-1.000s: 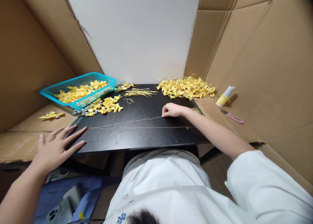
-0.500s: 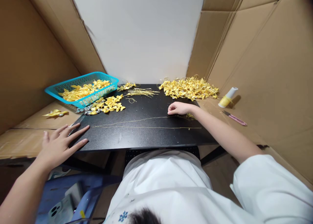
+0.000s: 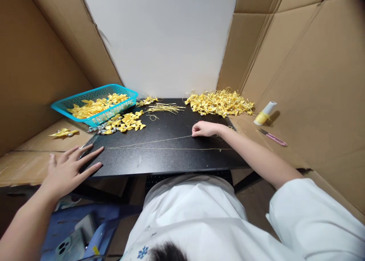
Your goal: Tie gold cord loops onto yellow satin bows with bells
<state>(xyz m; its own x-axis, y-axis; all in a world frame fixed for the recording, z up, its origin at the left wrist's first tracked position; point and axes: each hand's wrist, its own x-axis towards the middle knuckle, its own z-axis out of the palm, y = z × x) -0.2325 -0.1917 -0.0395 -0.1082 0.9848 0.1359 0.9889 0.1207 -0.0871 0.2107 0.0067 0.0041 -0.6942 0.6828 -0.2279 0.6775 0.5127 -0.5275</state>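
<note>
A thin gold string (image 3: 159,141) lies in a long, narrow V across the black tabletop, its point near my left fingertips. My right hand (image 3: 205,128) is closed in a pinch, and the upper strand runs straight to its fingertips. The lower strand crosses the table closer to me and passes under my right forearm. My left hand (image 3: 70,170) rests at the table's left edge, fingers spread and holding nothing. Some tangled string ends lie partly hidden behind my right wrist.
A blue basket (image 3: 114,111) of yellow bows stands back left, with bows and silver beads (image 3: 98,130) before it. Cut gold strands (image 3: 165,108) lie at the back middle. Back right are a bow pile (image 3: 219,103), a thread spool (image 3: 265,113) and pink snips (image 3: 273,137). Cardboard walls enclose the sides.
My right hand has moved slightly left and down onto the upper strand, which now runs straighter to its fingertips. My left hand stays in place.
</note>
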